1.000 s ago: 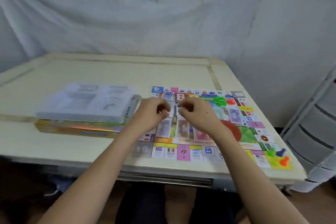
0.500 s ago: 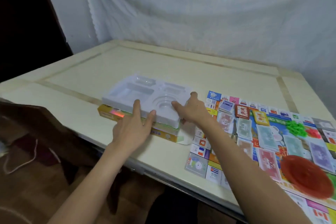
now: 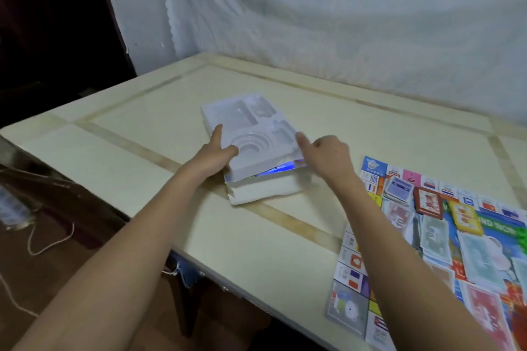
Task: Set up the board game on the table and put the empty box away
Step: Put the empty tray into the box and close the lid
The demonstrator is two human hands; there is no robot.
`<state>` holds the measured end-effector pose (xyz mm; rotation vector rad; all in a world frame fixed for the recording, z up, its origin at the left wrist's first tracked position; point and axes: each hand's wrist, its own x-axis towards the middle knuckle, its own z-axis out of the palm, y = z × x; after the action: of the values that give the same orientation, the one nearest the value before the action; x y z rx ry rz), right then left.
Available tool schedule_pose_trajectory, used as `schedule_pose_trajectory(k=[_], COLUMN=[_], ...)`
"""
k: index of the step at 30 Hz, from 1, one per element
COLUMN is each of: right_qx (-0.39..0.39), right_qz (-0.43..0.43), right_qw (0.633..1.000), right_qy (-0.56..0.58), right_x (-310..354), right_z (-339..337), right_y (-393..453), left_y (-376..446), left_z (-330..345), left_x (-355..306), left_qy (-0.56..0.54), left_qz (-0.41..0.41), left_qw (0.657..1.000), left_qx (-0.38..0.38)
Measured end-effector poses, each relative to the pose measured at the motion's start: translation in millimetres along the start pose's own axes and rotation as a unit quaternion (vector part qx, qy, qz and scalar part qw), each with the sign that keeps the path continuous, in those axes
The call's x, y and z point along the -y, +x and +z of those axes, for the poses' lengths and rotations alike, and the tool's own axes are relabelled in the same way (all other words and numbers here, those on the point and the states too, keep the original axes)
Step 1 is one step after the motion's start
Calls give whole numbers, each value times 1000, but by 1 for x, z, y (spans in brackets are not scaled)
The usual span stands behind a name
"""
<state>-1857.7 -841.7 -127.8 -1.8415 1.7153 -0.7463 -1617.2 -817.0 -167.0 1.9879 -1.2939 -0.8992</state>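
Tray [image 3: 251, 134] lies loose atop the box [image 3: 265, 182], left of the board [image 3: 445, 239]. Left hand [image 3: 212, 155] grips its near-left edge; right hand [image 3: 328, 155], loosely curled, touches its right side. Lifted unevenly, the tray could slide off.

Soft, even light falls on the table [image 3: 256, 251] and the white sheet [image 3: 342, 14] hung behind it, leaving only faint shadows, while the room far left of the fingers is almost black. Just below the fingers [image 3: 218, 134] of both hands, a bright blue glare shines from the box [image 3: 273, 172] edge under the pale, washed-out tray [image 3: 245, 122]. The picture is slightly soft throughout, and the wide lens stretches the forearms and bends the table edges toward the frame borders.
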Motion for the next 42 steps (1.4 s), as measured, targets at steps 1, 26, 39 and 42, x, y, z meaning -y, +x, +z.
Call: schedule_pose_trajectory(k=[1, 26, 39, 42], right_qx=[-40, 260, 150, 131], right_qz=[-3, -23, 87, 109], right_qw=[999, 881, 879, 866], right_qy=[-1, 394, 444, 469], right_x=[-2, 5, -11, -20], right_z=[-2, -4, -23, -29], right_y=[10, 3, -3, -3], left_y=[7, -108, -95, -64], left_z=[-2, -34, -27, -27], left_x=[-1, 36, 27, 41], left_qy=[4, -170, -109, -34], left_qz=[5, 127, 191, 142], left_qw=[1000, 977, 975, 961], left_qx=[12, 20, -29, -234])
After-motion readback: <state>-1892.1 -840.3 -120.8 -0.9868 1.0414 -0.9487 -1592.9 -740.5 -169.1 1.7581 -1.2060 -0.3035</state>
